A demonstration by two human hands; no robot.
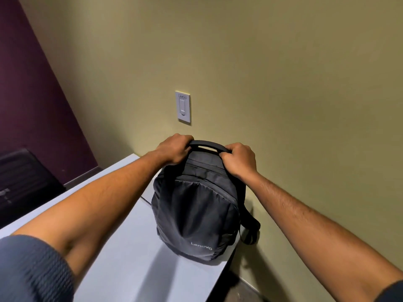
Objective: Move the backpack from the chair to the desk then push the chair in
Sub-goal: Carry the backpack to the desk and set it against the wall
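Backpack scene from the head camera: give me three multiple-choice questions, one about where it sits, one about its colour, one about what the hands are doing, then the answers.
1. Where is the backpack?
A. on the floor
B. on the white desk, by its right edge near the wall
C. hanging from the wall switch plate

2. What colour is the backpack?
A. black
B. red
C. yellow

3. What are the hands doing?
A. both resting flat on the desk
B. only one touches the bag
C. the left hand and the right hand both grip the top handle

Answers: 1 B, its base rests on the desk top; 2 A, dark fabric with pale Lenovo lettering; 3 C, fingers curl around each end of the handle.
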